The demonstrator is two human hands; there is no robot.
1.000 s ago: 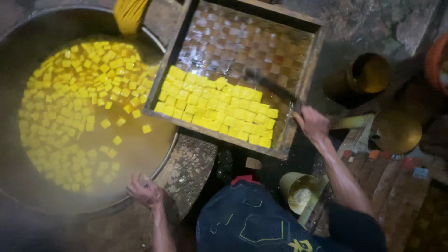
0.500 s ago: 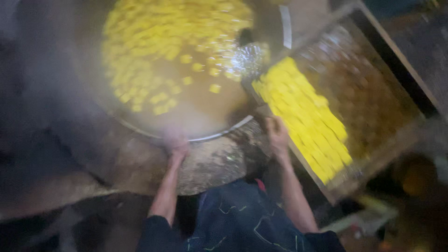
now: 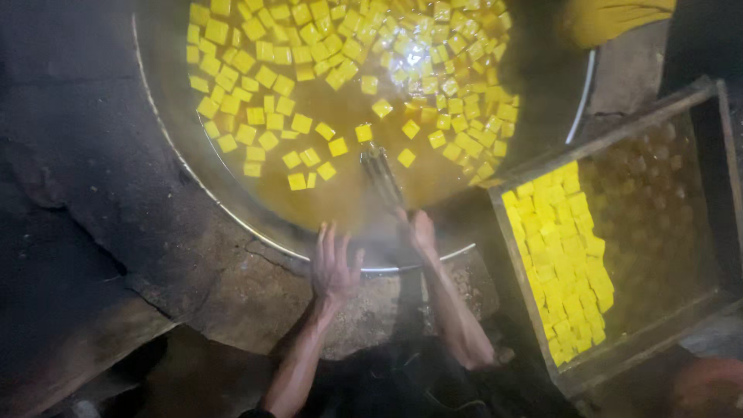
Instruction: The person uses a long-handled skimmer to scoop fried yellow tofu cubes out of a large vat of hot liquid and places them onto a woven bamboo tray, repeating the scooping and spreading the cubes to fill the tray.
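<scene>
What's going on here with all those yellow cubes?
A person stands over a big round vat of steaming amber liquid in which many yellow cubes float. The right hand grips the handle of a metal scoop, whose end dips into the liquid near the rim. The left hand is open, fingers spread, at the vat's near edge on the stone surround. To the right sits a wooden tray, partly filled with more packed yellow cubes.

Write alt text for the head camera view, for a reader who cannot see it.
A person's right hand holds a metal scoop in a huge steaming pan of yellow cubes floating in brown liquid. The left hand rests open on the pan's rim. At right, a wooden tray holds more cubes in rows.
</scene>
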